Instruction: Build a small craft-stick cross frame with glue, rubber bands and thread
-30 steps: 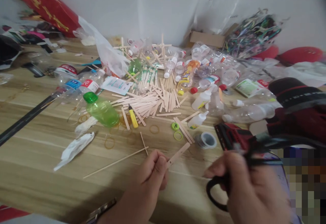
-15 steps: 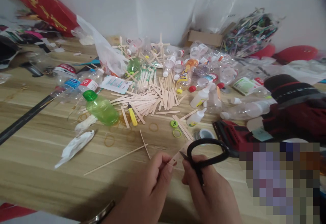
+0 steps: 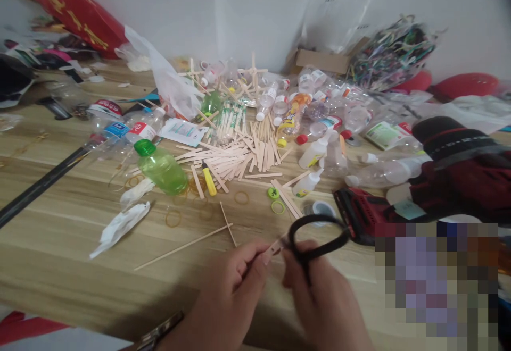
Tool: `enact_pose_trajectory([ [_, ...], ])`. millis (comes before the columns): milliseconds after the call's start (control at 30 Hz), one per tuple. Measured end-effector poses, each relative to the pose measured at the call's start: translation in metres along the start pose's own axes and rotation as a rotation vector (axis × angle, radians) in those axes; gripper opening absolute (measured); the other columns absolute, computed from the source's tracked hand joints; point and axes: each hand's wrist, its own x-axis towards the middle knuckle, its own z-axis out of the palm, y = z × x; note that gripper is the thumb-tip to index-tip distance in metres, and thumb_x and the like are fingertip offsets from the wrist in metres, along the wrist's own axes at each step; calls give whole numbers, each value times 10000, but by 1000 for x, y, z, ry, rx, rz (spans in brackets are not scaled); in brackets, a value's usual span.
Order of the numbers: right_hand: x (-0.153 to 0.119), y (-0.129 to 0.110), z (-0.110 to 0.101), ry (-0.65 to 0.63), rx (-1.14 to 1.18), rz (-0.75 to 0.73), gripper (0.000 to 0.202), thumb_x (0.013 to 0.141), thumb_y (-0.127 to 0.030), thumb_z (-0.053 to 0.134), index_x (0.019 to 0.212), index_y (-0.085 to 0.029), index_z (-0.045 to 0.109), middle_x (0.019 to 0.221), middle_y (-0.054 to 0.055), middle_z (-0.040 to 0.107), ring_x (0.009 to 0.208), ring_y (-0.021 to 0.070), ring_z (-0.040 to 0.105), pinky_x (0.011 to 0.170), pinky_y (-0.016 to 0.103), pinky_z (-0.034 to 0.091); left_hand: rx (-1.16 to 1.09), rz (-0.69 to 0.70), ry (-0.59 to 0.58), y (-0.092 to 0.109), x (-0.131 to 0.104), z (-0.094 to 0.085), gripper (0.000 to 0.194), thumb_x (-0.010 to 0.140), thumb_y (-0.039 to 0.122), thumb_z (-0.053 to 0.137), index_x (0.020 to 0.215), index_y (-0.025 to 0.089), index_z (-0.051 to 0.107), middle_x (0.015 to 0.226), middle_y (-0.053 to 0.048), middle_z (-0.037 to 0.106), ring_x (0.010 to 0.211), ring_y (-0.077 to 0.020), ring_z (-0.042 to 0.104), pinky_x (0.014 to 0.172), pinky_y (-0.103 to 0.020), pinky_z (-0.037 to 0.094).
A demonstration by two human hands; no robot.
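Observation:
Near the front middle of the table, my left hand (image 3: pixel 233 292) pinches a flat wooden craft stick (image 3: pixel 274 248) between thumb and fingers. Small dark marks show on the stick. My right hand (image 3: pixel 325 300) is closed around black-handled scissors (image 3: pixel 338 241), one big handle loop standing up above the fingers. The scissors' blades meet the stick at its far end, close to my left fingertips; the right hand partly hides them. Just beyond the left hand, two thin wooden skewers (image 3: pixel 181 247) lie crossed on the wooden table (image 3: pixel 80 282).
A pile of craft sticks (image 3: pixel 223 159) lies mid-table, beside a yellow-handled tool (image 3: pixel 208 180) and rubber bands (image 3: pixel 173 218). A green bottle (image 3: pixel 163 170) lies to the left. Glue bottles (image 3: pixel 307 182), clear plastic bottles (image 3: pixel 387 173) and a red-black power tool (image 3: pixel 359 212) occupy the right.
My right hand and the scissors have shifted slightly left, towards my left hand. The stick's far end, which stuck out past the blade, no longer shows there.

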Motion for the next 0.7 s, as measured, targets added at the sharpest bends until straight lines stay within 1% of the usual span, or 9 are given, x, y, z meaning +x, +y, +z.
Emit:
enact_pose_trajectory([
  [67, 0, 2, 2, 23, -3, -41, 470, 998, -537, 274, 878, -213, 592, 480, 6, 645, 353, 202, 617, 361, 263, 381, -21, 10, -1, 1, 0, 0, 399, 945, 481, 436, 1096, 204, 680, 759, -14, 618, 727, -174, 529, 661, -255, 429],
  [167, -1, 2, 4, -18, 20, -84, 467, 1004, -524, 263, 875, -216, 590, 500, 11, 661, 353, 193, 616, 362, 258, 383, -36, 33, 10, 1, 0, 1, 378, 944, 458, 439, 1085, 205, 683, 846, -33, 657, 805, -191, 558, 714, -263, 448],
  [233, -1, 0, 5, 13, -35, -20, 478, 1003, -532, 261, 882, -208, 591, 520, 25, 670, 386, 203, 636, 386, 263, 402, -10, 21, 8, 2, 0, 1, 395, 939, 481, 438, 1085, 205, 680, 791, -23, 636, 738, -179, 539, 663, -256, 435],
  [267, -1, 0, 5, 19, -49, -14, 487, 1003, -537, 256, 887, -206, 594, 519, 26, 668, 386, 202, 637, 388, 264, 402, -3, 19, 8, 1, 0, 1, 394, 938, 482, 439, 1084, 205, 677, 758, -13, 614, 703, -170, 520, 642, -252, 423],
  [367, 1, 8, 3, -27, -5, -155, 508, 1018, -503, 219, 865, -207, 602, 468, 9, 640, 327, 179, 600, 354, 249, 364, -22, 23, 1, 2, -1, 2, 368, 943, 463, 431, 1066, 204, 662, 680, 18, 532, 643, -149, 470, 603, -240, 387],
  [433, 6, 17, -3, 29, -112, -106, 481, 1011, -501, 265, 905, -182, 610, 501, 34, 664, 364, 207, 634, 357, 264, 373, -24, -1, -27, 3, -1, 2, 389, 939, 502, 422, 1012, 196, 651, 618, 40, 449, 588, -137, 415, 537, -234, 331],
  [500, 11, 25, -11, 81, -177, -58, 480, 982, -541, 321, 896, -168, 612, 508, 55, 668, 390, 236, 648, 355, 281, 386, -13, -29, -56, 4, 0, 3, 411, 933, 537, 414, 950, 186, 629, 586, 58, 377, 547, -124, 352, 494, -237, 264],
  [600, 16, 25, -24, 64, -100, -11, 421, 968, -528, 376, 884, -195, 618, 556, 37, 686, 431, 223, 660, 391, 279, 432, -30, -55, -70, 5, 3, 3, 392, 935, 533, 411, 940, 184, 590, 591, 71, 354, 546, -115, 312, 497, -242, 230],
  [700, 12, 20, -37, 105, -27, 50, 375, 962, -503, 411, 820, -225, 619, 557, 9, 673, 449, 195, 653, 415, 262, 454, -105, -87, -94, 2, 7, 3, 378, 929, 532, 415, 963, 188, 568, 581, 84, 334, 535, -112, 289, 494, -245, 211],
])
